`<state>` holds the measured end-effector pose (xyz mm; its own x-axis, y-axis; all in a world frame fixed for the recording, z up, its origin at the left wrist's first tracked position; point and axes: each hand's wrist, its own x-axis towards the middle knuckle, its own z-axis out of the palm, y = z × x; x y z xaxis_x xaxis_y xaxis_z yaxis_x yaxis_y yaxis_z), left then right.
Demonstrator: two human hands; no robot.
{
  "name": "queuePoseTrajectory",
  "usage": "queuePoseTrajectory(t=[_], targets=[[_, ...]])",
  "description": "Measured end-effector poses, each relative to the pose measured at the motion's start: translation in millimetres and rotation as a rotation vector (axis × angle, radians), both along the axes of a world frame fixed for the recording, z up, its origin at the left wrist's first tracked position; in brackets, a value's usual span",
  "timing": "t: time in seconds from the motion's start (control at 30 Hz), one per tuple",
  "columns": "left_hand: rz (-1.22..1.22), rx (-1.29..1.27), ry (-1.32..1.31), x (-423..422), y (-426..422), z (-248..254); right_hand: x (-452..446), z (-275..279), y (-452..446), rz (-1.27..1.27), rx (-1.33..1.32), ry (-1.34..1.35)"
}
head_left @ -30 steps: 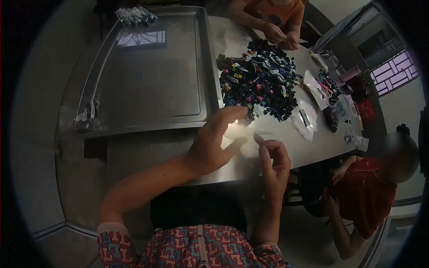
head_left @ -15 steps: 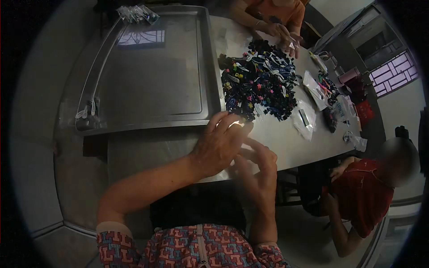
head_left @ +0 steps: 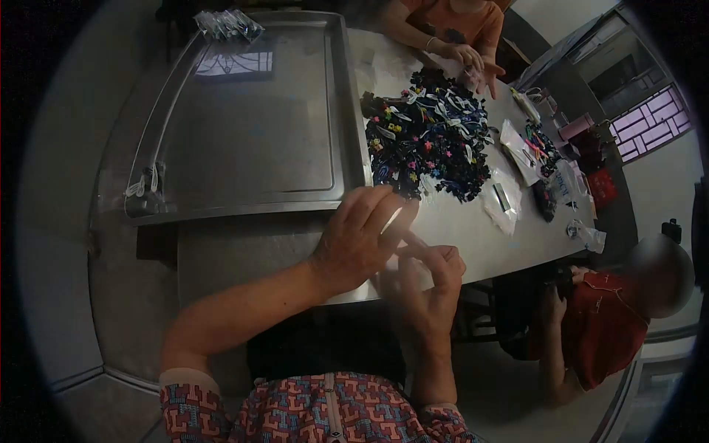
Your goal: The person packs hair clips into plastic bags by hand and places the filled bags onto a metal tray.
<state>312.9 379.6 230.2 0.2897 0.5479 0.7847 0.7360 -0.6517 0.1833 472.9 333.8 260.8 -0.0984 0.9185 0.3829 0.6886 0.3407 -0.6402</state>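
Note:
My left hand (head_left: 354,238) is above the table's near edge, beside the corner of the tray, with its fingers curled and their tips close together. To its right, my right hand (head_left: 432,288) is raised with bent fingers, the thumb and fingertips drawn together and partly blurred. A pale, see-through sheen shows between the two hands; I cannot make out what they hold. Just beyond my fingers lies a heaped pile of small dark pieces (head_left: 428,140) with white clip-like strips and coloured flower shapes among them.
A large metal tray (head_left: 258,198) stands on the left of the metal table (head_left: 473,247), with clear packets (head_left: 227,26) at its far corner. Plastic bags (head_left: 506,199) lie right of the pile. One person in orange (head_left: 443,22) works opposite; another in red (head_left: 598,325) sits at right.
My hands stay near the same spot; my right fingertips have shifted slightly right. The person opposite has spread one hand, and the seated person at right has changed posture.

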Motion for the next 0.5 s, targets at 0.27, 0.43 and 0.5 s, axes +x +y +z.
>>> queuePoseTrajectory(t=[0.27, 0.43, 0.5], targets=[[0.024, -0.027, 0.093, -3.1, -2.9, -2.6, -4.7, -4.1, 0.3, 0.037, -0.303, 0.255], [0.082, -0.011, 0.077, -1.6, -1.9, -4.6, -0.5, -16.6, 5.2, 0.09, -0.098, -0.017], [0.112, 0.055, 0.078, 1.0, -2.8, -1.7, -1.7, -13.6, 5.1, 0.043, -0.091, 0.054]])
